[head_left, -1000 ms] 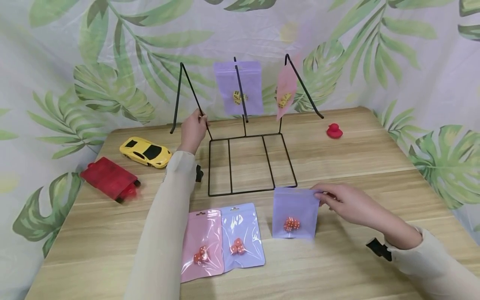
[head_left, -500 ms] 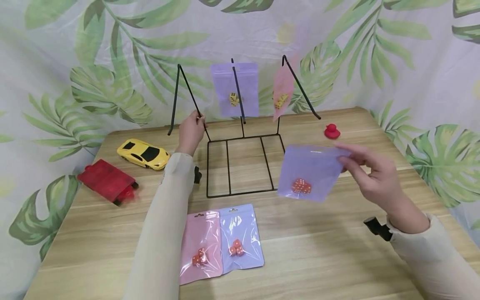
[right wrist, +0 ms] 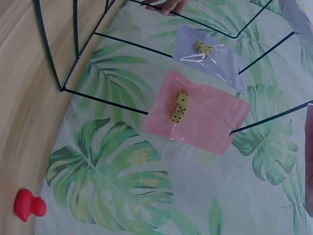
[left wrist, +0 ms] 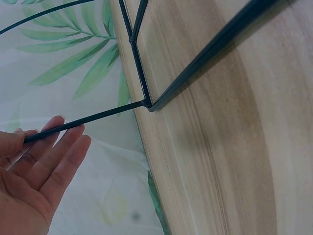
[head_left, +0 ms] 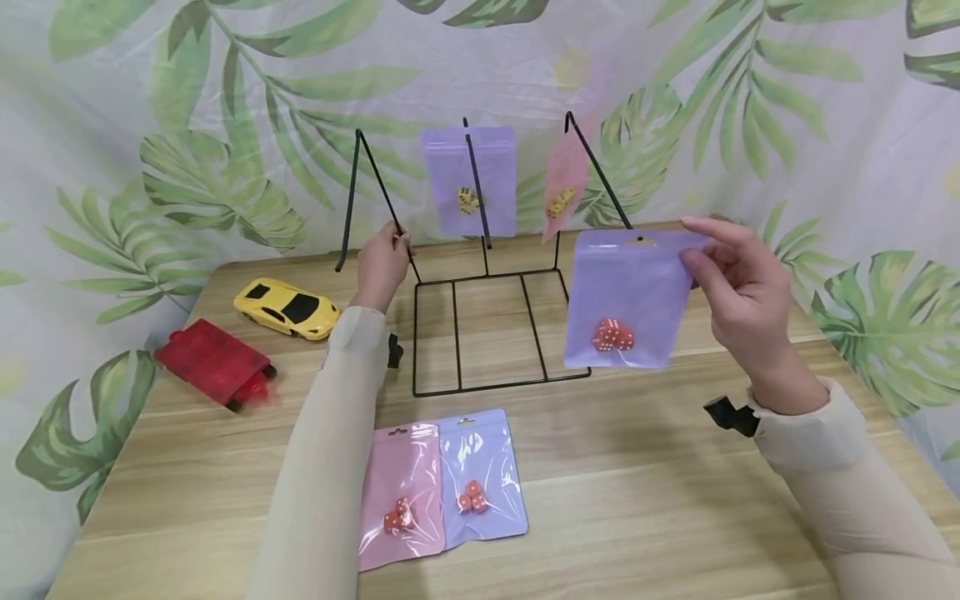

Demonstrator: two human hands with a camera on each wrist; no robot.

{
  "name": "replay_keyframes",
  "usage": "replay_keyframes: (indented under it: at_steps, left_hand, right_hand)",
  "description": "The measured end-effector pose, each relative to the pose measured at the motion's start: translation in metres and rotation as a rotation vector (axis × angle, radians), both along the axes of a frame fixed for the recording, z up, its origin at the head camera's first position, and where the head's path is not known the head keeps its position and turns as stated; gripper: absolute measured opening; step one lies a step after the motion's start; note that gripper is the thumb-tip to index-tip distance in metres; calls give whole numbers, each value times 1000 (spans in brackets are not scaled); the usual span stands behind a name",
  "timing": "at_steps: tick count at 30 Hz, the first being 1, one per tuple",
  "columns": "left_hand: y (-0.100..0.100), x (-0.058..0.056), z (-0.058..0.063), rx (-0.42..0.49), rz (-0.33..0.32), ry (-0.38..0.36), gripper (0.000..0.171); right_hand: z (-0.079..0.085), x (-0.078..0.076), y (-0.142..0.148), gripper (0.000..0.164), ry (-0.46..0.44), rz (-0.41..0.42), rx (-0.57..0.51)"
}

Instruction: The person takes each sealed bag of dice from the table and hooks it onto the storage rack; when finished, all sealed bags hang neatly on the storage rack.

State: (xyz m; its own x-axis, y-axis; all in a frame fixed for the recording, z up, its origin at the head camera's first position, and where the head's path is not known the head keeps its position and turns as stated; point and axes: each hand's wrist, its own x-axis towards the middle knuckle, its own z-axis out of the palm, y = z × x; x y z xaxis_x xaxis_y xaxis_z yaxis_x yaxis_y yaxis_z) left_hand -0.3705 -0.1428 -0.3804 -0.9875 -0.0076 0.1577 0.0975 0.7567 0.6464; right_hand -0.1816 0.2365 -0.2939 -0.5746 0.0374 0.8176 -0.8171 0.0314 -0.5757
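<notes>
My left hand [head_left: 382,265] holds the left upright of a black wire display rack [head_left: 417,337]; in the left wrist view, that hand [left wrist: 41,169] has its thumb and fingers about the rod. Between thumb and fingers, my right hand [head_left: 742,287] pinches the top right corner of a purple zip bag with red dice [head_left: 628,292]. The bag is raised, its hang hole at the tip of the rack's right hook. A purple bag with yellow dice [head_left: 487,179] hangs on the middle hook. On the right hook hangs a pink bag with yellow dice [right wrist: 195,112].
A pink bag [head_left: 405,475] and a blue bag [head_left: 480,467], both with red dice, lie at the table's front. At left are a yellow toy car [head_left: 287,308] and a red pouch [head_left: 213,362]. A red rubber duck [right wrist: 29,204] sits on the table at right.
My right hand has lifted the purple bag with red dice off the tabletop, up to the right hook's tip. The left hand keeps its hold on the rack.
</notes>
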Motion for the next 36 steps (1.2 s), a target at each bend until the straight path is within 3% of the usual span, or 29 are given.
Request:
replay_keyframes:
  at_steps: [13, 20, 31, 36]
  left_hand:
    - [1, 0, 2, 11, -10, 1, 31]
    - [1, 1, 1, 12, 10, 9, 28]
    - [-2, -3, -2, 1, -2, -1, 31]
    - [-4, -1, -2, 9, -12, 6, 30]
  right_hand:
    - [-2, -29, 3, 31, -85, -137, 170]
    - [5, -51, 0, 32, -194, -115, 174]
    - [10, -85, -7, 31, -229, -278, 282]
    - [12, -98, -10, 30, -250, -305, 301]
